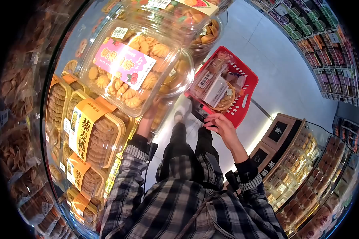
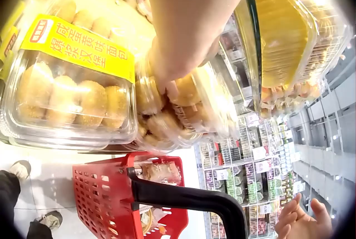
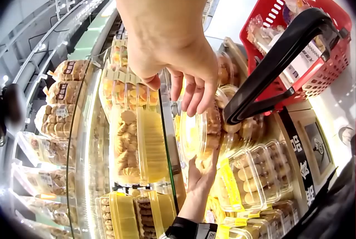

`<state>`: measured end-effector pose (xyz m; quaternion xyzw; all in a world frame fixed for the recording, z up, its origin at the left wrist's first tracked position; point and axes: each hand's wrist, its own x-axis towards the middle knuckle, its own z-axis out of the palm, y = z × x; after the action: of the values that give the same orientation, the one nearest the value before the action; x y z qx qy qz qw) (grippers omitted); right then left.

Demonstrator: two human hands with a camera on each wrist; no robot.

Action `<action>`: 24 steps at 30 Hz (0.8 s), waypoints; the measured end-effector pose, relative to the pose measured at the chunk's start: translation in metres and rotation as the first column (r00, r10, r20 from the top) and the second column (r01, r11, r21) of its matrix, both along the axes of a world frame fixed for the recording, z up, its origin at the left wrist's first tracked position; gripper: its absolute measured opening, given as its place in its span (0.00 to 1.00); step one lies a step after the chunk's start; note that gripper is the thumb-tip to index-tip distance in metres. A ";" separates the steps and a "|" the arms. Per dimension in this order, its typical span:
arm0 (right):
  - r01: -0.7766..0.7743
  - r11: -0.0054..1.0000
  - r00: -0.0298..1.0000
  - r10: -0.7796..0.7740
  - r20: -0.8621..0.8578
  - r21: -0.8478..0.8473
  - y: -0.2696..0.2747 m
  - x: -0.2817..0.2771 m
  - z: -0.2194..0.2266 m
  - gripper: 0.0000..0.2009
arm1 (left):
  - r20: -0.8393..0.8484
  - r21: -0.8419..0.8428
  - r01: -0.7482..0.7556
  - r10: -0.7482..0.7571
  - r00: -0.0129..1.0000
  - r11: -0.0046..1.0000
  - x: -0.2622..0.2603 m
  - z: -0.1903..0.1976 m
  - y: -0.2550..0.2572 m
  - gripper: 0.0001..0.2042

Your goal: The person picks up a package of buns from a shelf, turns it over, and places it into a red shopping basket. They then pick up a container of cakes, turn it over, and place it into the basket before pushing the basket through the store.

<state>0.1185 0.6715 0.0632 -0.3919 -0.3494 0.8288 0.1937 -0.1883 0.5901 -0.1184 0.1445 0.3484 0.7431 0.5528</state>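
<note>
My left hand reaches in among the stacked clear pastry containers. In the right wrist view its thumb and fingers lie on either side of a clear pastry container, gripping it. In the head view this hand is partly hidden beneath the large clear cookie box with a pink label. My right hand hangs in the air, fingers loosely bent, holding nothing. It is close to the black handle of the red shopping basket, which contains several packaged foods.
Boxes of round cookies with orange labels line the left side of the display. A glass panel runs along it. Bun boxes with yellow labels sit beside my left hand. Stocked shelves stand across the aisle.
</note>
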 end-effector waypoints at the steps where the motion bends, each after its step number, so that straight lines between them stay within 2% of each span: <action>1: 0.001 1.000 1.000 -0.001 0.004 0.000 0.000 0.000 0.000 0.14 | -0.012 -0.083 -0.037 0.036 0.999 0.996 0.002 -0.001 -0.002 0.16; 5: 0.011 1.000 1.000 -0.011 0.013 0.000 -0.001 -0.001 -0.001 0.14 | -0.049 -0.341 -0.127 0.118 0.992 0.931 0.007 -0.002 -0.004 0.15; 8: 0.024 1.000 0.999 -0.024 0.022 0.011 -0.002 0.000 -0.002 0.14 | 0.059 -0.170 -0.110 0.122 0.991 0.979 0.005 0.001 -0.006 0.17; 11: 0.045 0.999 0.998 -0.046 0.031 0.028 -0.002 0.002 -0.006 0.13 | 0.031 -0.314 -0.184 0.204 0.979 0.931 0.005 -0.013 -0.006 0.19; 13: 0.046 0.996 0.996 -0.052 0.078 0.071 -0.002 0.005 -0.011 0.13 | -0.054 -0.499 -0.199 0.199 0.979 0.844 0.016 0.004 0.000 0.19; 14: 0.046 0.995 0.993 -0.056 0.102 0.093 -0.002 0.006 -0.014 0.13 | -0.118 -0.577 -0.189 0.148 0.982 0.795 0.025 0.018 0.003 0.20; 15: 0.009 0.978 0.983 -0.047 0.179 0.211 -0.003 0.010 -0.024 0.13 | -0.170 -0.650 -0.180 0.089 0.981 0.738 0.034 0.035 0.006 0.20; 17: -0.091 0.900 0.942 -0.061 0.331 0.427 -0.006 0.020 -0.043 0.15 | -0.287 -0.771 -0.149 -0.129 0.949 0.620 0.065 0.079 0.003 0.21; 19: -0.320 0.779 0.845 -0.022 0.534 0.539 -0.011 0.028 -0.037 0.19 | -0.614 -0.413 -0.204 -0.106 0.782 0.888 0.100 0.085 -0.014 0.25; 20: -0.435 0.701 0.778 -0.023 0.628 0.565 -0.015 0.032 -0.033 0.22 | -0.786 -0.354 -0.086 -0.247 0.567 0.931 0.105 0.091 -0.015 0.27; 21: -0.485 0.703 0.758 0.041 0.651 0.520 -0.017 0.036 -0.032 0.23 | -0.900 -0.326 0.046 -0.325 0.290 0.944 0.108 0.114 -0.009 0.28; 23: -0.581 0.694 0.705 0.168 0.689 0.426 -0.022 0.044 -0.031 0.26 | -0.954 -0.243 0.275 -0.280 0.105 0.930 0.121 0.150 0.010 0.30; 24: -0.594 0.674 0.698 0.161 0.697 0.439 -0.024 0.047 -0.036 0.26 | -0.969 -0.232 0.375 -0.247 -0.009 0.897 0.127 0.149 0.019 0.30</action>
<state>0.1656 0.6471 0.0271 -0.4584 -0.7283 0.5093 0.0044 -0.0616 0.6090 0.0310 0.7062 0.5505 0.3186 0.3109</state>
